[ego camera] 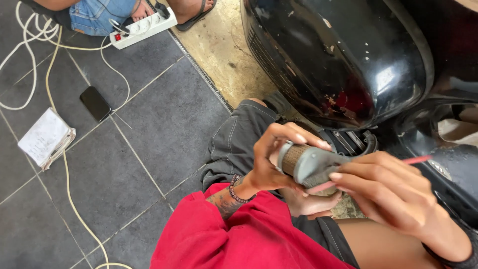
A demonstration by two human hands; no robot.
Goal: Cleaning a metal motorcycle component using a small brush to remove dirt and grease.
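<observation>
Gripping a grey cylindrical part with a brown ribbed core (pixel 308 164) at centre frame, the left hand (pixel 276 157) wraps its end, while the right hand (pixel 386 192) pinches a thin red stick (pixel 416 160) against it. Behind looms a glossy black scooter body (pixel 338 60). A folded white paper packet (pixel 46 138) and a black phone (pixel 95 103) lie on grey tiles at left; a white power strip (pixel 144 27) sits upper left.

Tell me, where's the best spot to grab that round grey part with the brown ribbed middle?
Probably around the ribbed brown middle of the round grey part, coming from its left end, as the left hand wraps it now. The barrel shape fits curled fingers, and that leaves the grey end free for the right hand with its thin red stick.
</observation>
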